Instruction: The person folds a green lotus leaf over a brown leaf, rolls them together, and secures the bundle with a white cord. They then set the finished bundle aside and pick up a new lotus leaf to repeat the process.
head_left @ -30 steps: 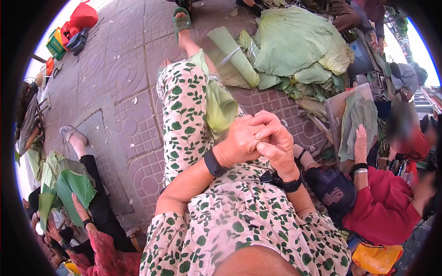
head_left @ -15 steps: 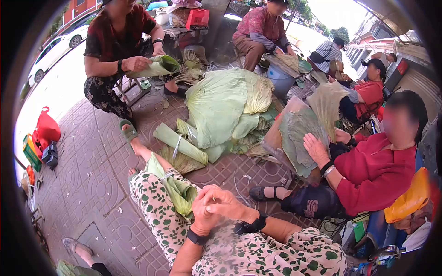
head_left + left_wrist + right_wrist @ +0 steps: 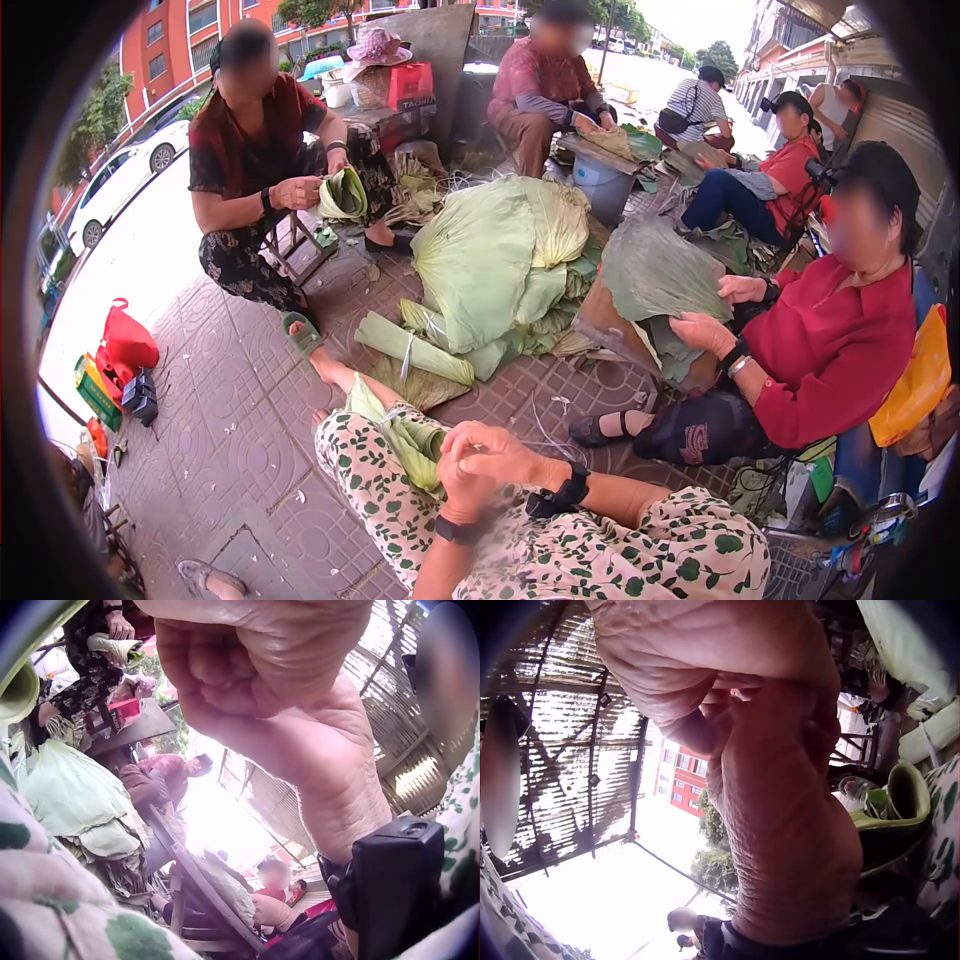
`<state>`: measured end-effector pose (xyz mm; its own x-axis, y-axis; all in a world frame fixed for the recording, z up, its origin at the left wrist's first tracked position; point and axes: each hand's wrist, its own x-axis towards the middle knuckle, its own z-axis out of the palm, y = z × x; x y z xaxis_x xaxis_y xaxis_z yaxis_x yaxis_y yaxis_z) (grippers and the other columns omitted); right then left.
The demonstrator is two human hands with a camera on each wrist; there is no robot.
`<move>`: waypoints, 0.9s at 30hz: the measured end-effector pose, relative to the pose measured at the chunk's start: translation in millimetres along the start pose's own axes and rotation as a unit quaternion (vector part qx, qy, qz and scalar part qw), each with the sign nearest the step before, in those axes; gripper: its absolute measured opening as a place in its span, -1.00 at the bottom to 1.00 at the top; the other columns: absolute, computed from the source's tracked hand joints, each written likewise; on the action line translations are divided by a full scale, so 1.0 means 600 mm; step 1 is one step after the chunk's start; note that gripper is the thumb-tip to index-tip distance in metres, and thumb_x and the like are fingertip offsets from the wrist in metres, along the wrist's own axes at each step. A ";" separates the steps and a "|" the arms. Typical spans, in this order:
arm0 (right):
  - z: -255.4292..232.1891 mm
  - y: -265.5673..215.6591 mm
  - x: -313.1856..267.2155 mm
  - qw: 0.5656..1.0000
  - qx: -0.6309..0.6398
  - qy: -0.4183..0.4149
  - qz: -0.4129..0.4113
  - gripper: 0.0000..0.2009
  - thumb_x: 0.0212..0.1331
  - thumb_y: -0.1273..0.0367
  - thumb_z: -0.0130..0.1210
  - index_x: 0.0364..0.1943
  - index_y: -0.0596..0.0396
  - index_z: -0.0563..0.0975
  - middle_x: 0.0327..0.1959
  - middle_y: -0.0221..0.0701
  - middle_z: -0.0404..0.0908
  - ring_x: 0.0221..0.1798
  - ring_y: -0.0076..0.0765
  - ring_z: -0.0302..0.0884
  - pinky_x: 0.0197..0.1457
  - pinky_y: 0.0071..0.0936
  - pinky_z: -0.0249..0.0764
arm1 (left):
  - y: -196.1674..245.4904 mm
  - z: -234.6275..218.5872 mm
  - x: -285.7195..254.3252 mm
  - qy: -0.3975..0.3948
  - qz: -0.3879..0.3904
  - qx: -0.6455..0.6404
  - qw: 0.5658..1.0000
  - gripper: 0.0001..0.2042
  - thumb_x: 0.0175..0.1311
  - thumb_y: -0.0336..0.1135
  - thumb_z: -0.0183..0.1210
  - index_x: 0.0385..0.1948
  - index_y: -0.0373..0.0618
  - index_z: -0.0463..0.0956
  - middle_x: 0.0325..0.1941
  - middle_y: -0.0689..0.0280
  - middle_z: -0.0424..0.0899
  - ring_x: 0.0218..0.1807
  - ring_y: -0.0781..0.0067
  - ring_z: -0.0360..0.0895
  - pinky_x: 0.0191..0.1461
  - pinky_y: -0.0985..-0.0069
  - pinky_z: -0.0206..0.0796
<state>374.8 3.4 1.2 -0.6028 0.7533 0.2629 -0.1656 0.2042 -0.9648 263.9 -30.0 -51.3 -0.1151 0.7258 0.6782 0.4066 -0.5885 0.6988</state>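
Note:
In the head view my left hand [image 3: 466, 492] and right hand [image 3: 507, 458] are clasped over my lap, fingers curled round each other. Both wrist views show the folded fingers close up, with no other object visible between them. Just beyond the hands, a rolled green lotus leaf [image 3: 413, 447] lies over my patterned trousers; its open end appears in the right wrist view. A tied roll of leaves [image 3: 415, 350] lies on the paving in front of a big pile of lotus leaves [image 3: 478, 262].
At the right a person in red [image 3: 820, 355] handles a wide leaf [image 3: 660, 268]. A person at the left [image 3: 262, 150] holds a rolled leaf [image 3: 343, 194]. Behind the pile, another person sits by a blue bucket [image 3: 602, 190]. A red bag [image 3: 130, 335] stands at the left.
The head view has swung up from my lap toward the people around the pile. My hands stay clasped throughout. The person in red has shifted the leaf held at the right.

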 end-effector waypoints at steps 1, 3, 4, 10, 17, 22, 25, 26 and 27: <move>-0.002 0.001 -0.001 1.000 0.005 -0.014 0.007 -0.91 0.00 0.46 0.07 -0.37 0.08 0.48 -0.14 -0.36 0.47 -0.01 -0.40 0.37 0.16 -0.42 0.23 | -0.003 0.002 -0.002 0.001 -0.003 0.001 1.000 -0.83 -0.14 -0.52 0.26 -0.45 -0.17 0.51 -0.42 0.27 0.61 -0.40 0.33 0.59 -0.32 0.47 0.42; -0.001 0.005 0.000 1.000 0.017 -0.021 0.011 -0.93 0.04 0.47 0.06 -0.36 0.10 0.49 -0.12 -0.36 0.44 0.01 -0.41 0.36 0.16 -0.44 0.23 | -0.002 0.006 -0.004 0.009 -0.028 -0.005 1.000 -0.86 -0.10 -0.54 0.25 -0.48 -0.17 0.50 -0.47 0.32 0.57 -0.42 0.41 0.54 -0.31 0.51 0.38; -0.001 0.007 0.000 1.000 0.018 -0.013 0.006 -0.93 0.04 0.47 0.06 -0.36 0.10 0.49 -0.12 -0.36 0.44 0.01 -0.41 0.36 0.16 -0.44 0.23 | -0.002 0.008 -0.005 0.017 -0.059 -0.012 0.998 -0.88 -0.05 -0.57 0.25 -0.51 -0.16 0.49 -0.52 0.37 0.54 -0.44 0.48 0.50 -0.31 0.55 0.34; 0.002 0.016 -0.005 0.999 0.038 -0.001 0.010 -0.93 0.04 0.46 0.05 -0.38 0.11 0.48 -0.13 -0.36 0.45 -0.02 -0.40 0.39 0.14 -0.45 0.25 | -0.024 0.004 -0.022 -0.008 -0.018 0.015 1.000 -0.85 -0.06 -0.54 0.26 -0.43 -0.19 0.50 -0.40 0.31 0.58 -0.36 0.44 0.54 -0.25 0.52 0.39; 0.016 0.042 -0.004 0.994 0.092 0.055 -0.018 -0.90 0.05 0.53 0.03 -0.33 0.16 0.47 -0.39 -0.58 0.44 -0.32 -0.73 0.34 -0.25 -0.70 0.34 | -0.011 0.010 -0.020 0.007 -0.106 -0.105 0.989 -0.86 0.00 -0.55 0.27 -0.38 -0.20 0.52 -0.30 0.32 0.60 -0.29 0.52 0.52 -0.19 0.57 0.36; 0.017 0.038 -0.004 0.990 0.128 0.061 0.012 -0.91 0.06 0.53 0.02 -0.33 0.17 0.46 -0.44 -0.58 0.43 -0.38 -0.74 0.32 -0.35 -0.72 0.31 | -0.049 0.005 -0.039 -0.028 -0.073 -0.061 0.995 -0.80 -0.03 -0.55 0.29 -0.36 -0.19 0.48 -0.31 0.32 0.58 -0.29 0.52 0.52 -0.18 0.57 0.39; 0.020 0.043 -0.003 0.987 0.151 0.051 0.037 -0.90 0.06 0.53 0.02 -0.31 0.16 0.46 -0.40 -0.57 0.44 -0.35 -0.73 0.32 -0.31 -0.71 0.32 | -0.044 0.007 -0.033 -0.009 -0.092 -0.074 0.993 -0.88 -0.03 -0.54 0.29 -0.49 -0.20 0.50 -0.39 0.34 0.59 -0.34 0.52 0.52 -0.22 0.55 0.39; 0.017 0.042 -0.001 0.993 0.104 0.046 0.026 -0.87 0.07 0.48 0.03 -0.28 0.17 0.47 -0.35 -0.54 0.46 -0.28 -0.68 0.35 -0.20 -0.68 0.35 | -0.032 0.010 -0.022 0.005 -0.085 -0.103 0.991 -0.90 0.04 -0.51 0.25 -0.56 -0.23 0.48 -0.46 0.37 0.57 -0.40 0.57 0.47 -0.30 0.58 0.34; 0.013 0.040 0.001 0.996 0.074 0.040 0.020 -0.85 0.06 0.45 0.03 -0.26 0.17 0.47 -0.32 -0.53 0.47 -0.25 -0.67 0.36 -0.16 -0.66 0.35 | -0.021 0.010 -0.016 0.012 -0.111 -0.123 0.986 -0.90 0.05 -0.50 0.25 -0.55 -0.23 0.48 -0.46 0.37 0.57 -0.39 0.58 0.46 -0.29 0.58 0.34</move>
<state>364.3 3.7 -21.8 -0.5490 0.8071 0.2173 -0.2586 0.0833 -0.9624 265.4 -27.3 -68.0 -0.1995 0.8397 0.5050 0.1371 -0.4864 0.8629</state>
